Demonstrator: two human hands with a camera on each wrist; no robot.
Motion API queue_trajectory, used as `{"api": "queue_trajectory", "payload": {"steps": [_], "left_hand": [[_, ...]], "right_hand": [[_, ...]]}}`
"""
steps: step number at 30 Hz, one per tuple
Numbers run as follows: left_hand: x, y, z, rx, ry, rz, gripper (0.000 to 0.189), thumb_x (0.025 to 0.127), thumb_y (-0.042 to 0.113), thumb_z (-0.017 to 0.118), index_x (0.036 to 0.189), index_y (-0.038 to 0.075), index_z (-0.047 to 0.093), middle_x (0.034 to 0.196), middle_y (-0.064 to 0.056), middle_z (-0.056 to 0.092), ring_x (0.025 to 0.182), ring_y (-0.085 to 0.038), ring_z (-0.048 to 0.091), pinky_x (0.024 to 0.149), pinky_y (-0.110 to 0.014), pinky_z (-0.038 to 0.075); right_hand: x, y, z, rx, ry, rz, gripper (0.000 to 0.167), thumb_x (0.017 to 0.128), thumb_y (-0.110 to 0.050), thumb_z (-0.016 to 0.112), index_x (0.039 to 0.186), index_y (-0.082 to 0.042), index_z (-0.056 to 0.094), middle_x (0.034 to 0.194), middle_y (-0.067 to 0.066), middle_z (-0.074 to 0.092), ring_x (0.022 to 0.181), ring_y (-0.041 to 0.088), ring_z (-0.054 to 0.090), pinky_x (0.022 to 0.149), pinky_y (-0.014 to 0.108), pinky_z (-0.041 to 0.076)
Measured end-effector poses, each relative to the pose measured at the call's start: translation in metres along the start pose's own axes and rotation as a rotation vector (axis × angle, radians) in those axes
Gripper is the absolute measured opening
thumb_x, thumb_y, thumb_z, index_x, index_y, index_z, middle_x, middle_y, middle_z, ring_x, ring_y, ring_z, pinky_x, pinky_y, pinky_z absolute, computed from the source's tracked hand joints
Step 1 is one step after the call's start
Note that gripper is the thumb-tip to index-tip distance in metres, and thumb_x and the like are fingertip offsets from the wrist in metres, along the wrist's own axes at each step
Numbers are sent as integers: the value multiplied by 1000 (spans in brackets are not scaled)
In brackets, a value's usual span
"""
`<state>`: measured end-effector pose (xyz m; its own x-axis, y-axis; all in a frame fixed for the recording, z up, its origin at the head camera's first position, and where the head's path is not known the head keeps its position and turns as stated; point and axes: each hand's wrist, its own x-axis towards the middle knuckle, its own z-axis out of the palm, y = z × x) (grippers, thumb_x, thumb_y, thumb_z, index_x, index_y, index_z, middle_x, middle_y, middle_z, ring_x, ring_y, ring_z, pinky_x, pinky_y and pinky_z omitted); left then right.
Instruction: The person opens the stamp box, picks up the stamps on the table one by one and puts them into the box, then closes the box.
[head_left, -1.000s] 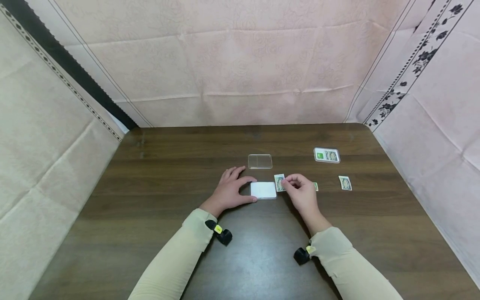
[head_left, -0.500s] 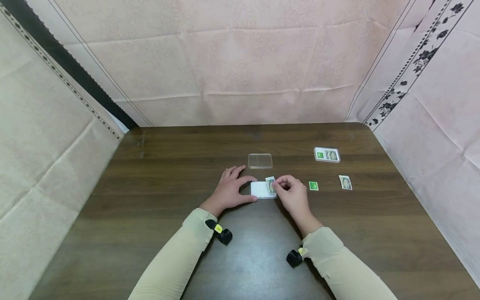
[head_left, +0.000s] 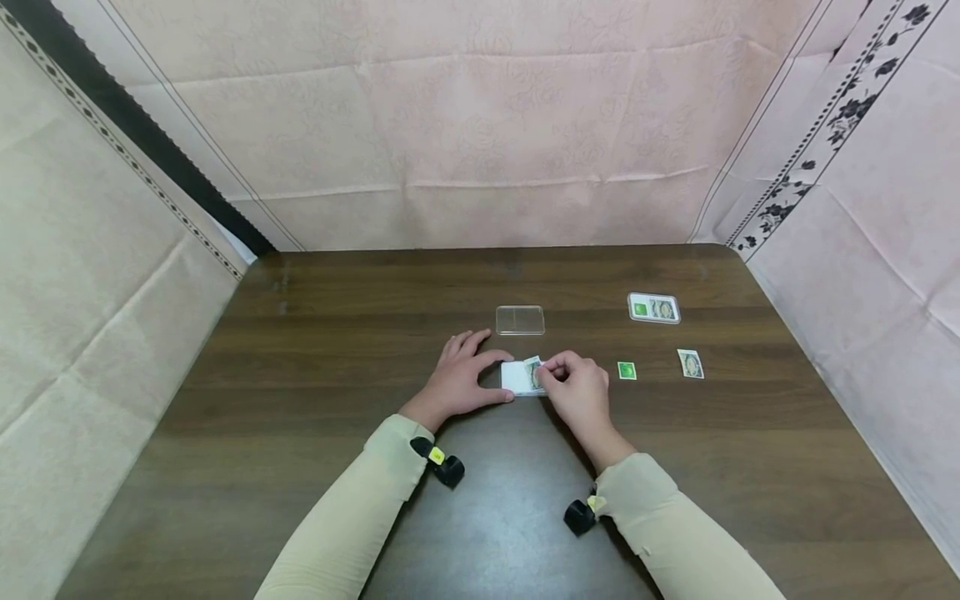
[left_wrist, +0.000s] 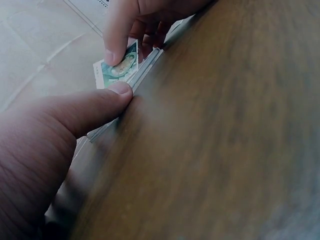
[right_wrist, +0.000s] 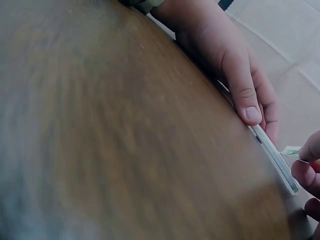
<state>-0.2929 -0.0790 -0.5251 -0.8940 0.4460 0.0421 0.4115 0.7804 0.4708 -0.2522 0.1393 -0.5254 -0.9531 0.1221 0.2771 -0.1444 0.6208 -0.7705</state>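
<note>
White case: the white-topped case [head_left: 514, 378] lies flat on the bench [head_left: 360, 350], between the two hands; it looks layered along its near edge.
Left hand: the left hand [head_left: 459, 382] braces the case at its left end, thumb on the near edge, a finger at the far edge; these two are apart by the case's width, clamped on it, the others spread over the bench.
Right hand: the right hand [head_left: 579, 392] has thumb and forefinger together, clamped on the portrait stamp [left_wrist: 117, 74].
Portrait stamp: over the right part of the case, tilted; whether its lower edge touches the white top, I cannot tell.
Set aside: clear cover [head_left: 520, 320] just beyond the case; small green stamp [head_left: 627, 371] and a second portrait stamp [head_left: 691, 364] to the right; behind them, a filled case [head_left: 654, 308] showing one green and two portrait stamps.
Step in hand (judged): placing the portrait stamp on the white top.
Next move (judged): calls for levelling the stamp, squaring it to the right edge, then a gentle release while the left hand steadies the case.
</note>
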Motion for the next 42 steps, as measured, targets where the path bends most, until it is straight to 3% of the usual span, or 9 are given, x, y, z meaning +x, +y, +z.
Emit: {"api": "queue_trajectory", "payload": {"steps": [10,22,42], "left_hand": [[0,1,-1,5,5,9,57,82,63,75,131,39,63,164,-7,29,150,-36,19,119,-59,15],[0,3,-3,10,-4,8,58,82,63,75,132,37,62,164,-9,28,150,-37,18,120,-58,13],[1,0,0,8,2,8,57,82,64,74,132,39,63,164,-8,28,150,-36,18,119,-59,15]], "right_hand": [[-3,-8,2,-166,-21,-79,17,86,-22,76,79,-13,63,68,-1,63,87,28,56,100,53,33],[-2,-7,5,-271,7,-183,15,85,-18,75,77,-14,63,63,-5,58,83,28,55,99,54,35],[1,-6,7,-307,-46,-182,16,88,-19,73,77,-15,63,60,-7,53,83,28,53,90,49,40]]}}
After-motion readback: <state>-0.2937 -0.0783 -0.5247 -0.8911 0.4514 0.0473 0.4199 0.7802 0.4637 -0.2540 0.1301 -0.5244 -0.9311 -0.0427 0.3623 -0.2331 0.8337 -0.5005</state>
